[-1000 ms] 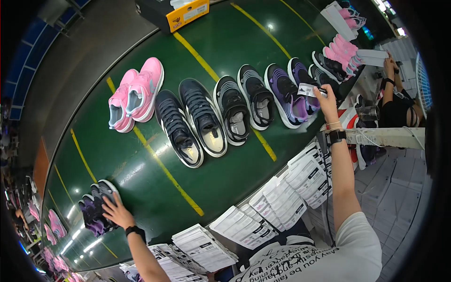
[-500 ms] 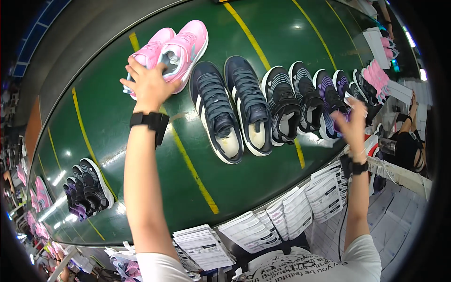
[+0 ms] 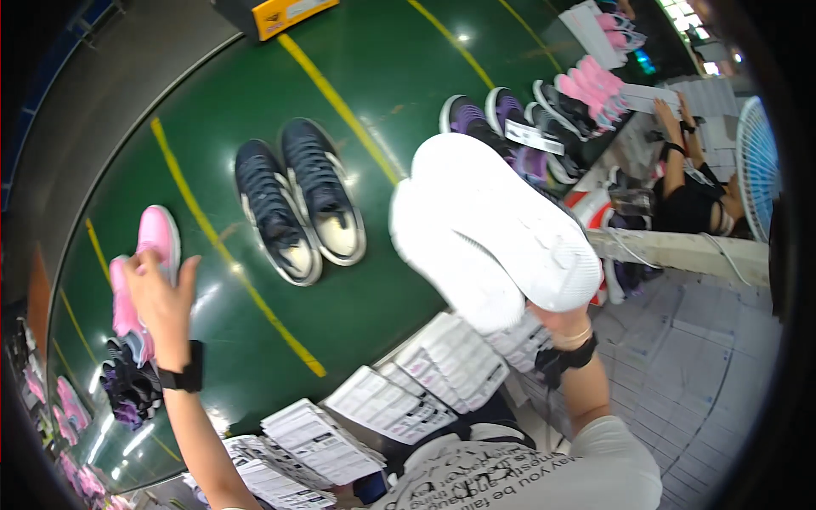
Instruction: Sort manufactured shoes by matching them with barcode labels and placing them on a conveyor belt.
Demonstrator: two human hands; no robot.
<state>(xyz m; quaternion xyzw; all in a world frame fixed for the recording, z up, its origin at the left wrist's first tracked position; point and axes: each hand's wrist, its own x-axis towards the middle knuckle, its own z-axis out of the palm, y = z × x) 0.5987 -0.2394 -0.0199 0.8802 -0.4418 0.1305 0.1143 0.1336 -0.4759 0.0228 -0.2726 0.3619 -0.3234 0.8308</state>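
A pair of white-soled sneakers (image 3: 510, 217) is lifted in my right hand (image 3: 563, 321), soles turned up. My fingers wrap round the heel end, partly hidden beneath, and the uppers are out of sight. At the left, my left hand (image 3: 161, 297) rests over a pair of pink sneakers (image 3: 157, 231), fingers spread and thumb held apart; it covers part of them. Between my hands, a pair of navy lace-up sneakers (image 3: 323, 200) stands on the green belt (image 3: 255, 340), toes pointing away.
Black and purple sneakers (image 3: 467, 115) line the right side, a white label strip (image 3: 534, 138) over them. More dark sneakers (image 3: 127, 399) sit at lower left. Stacked printed papers (image 3: 323, 442) hang along the near edge. A yellow box (image 3: 293, 15) is at the far side; another person's hands (image 3: 671, 123) work at right.
My right hand has picked up a pair of sneakers and turned their soles up. The pink pair has shifted left and nearer, away from the navy pair, with my left hand on it. The view has shifted.
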